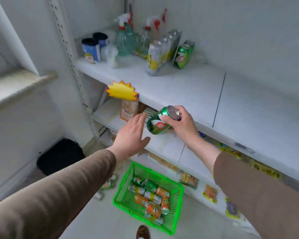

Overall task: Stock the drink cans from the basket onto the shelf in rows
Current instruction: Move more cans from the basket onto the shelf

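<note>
My right hand (180, 125) grips a green can (160, 122), fingers and thumb curled round its upper end. The can is tilted, its silver top turned up toward me, and it hangs in front of the edge of the white shelf (188, 87), below the shelf's surface. My left hand (132, 135) is just left of the can, fingers straight and spread, holding nothing; I cannot tell whether its fingertips touch the can.

On the shelf, toward the back, a row of tall silver-and-yellow cans (162, 50) runs front to back. Just to the right of that row stand two green cans (183, 55), one behind the other. Left of the row are two spray bottles (128, 38) with red and white triggers, and further left two dark-topped tubs (91, 49).

A yellow starburst tag (122, 90) is fixed to the shelf's front edge, to the left of my hands.

Below the shelf, on the floor, the green basket (176, 219) holds a loose heap of orange, green and silver cans lying on their sides.
</note>
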